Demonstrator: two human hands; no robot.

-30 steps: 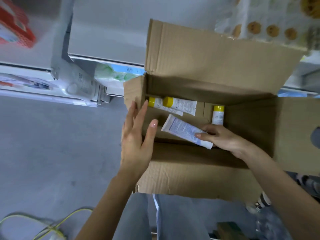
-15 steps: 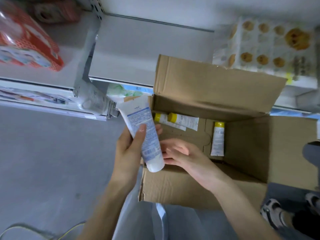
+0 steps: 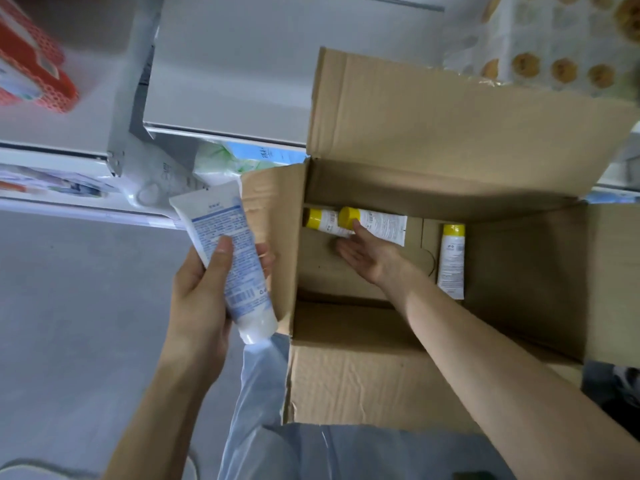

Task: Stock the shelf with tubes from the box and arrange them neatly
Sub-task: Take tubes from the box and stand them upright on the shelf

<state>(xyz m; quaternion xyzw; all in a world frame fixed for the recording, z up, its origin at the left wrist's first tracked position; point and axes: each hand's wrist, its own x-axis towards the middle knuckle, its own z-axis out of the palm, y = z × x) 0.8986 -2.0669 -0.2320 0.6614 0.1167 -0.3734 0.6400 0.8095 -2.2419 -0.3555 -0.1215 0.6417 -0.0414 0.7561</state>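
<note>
Head view: white, blue-printed tube (image 3: 215, 220), cap down, in grip of left hand (image 3: 197, 292); right hand (image 3: 367, 255) straight-fingered at yellow-capped tubes (image 3: 381, 223).

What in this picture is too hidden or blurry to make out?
Head view:
- Print on the white-and-blue plastic tube in the left hand: too small, blurred.
- Leftmost yellow-capped white tube: body mostly hidden by the next yellow-capped tube and the right hand.
- Brown cardboard box: near floor hidden by its front wall.

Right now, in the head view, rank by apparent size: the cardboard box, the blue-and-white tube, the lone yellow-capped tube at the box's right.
1. cardboard box
2. blue-and-white tube, nearer the camera, so true size unsure
3. lone yellow-capped tube
</note>
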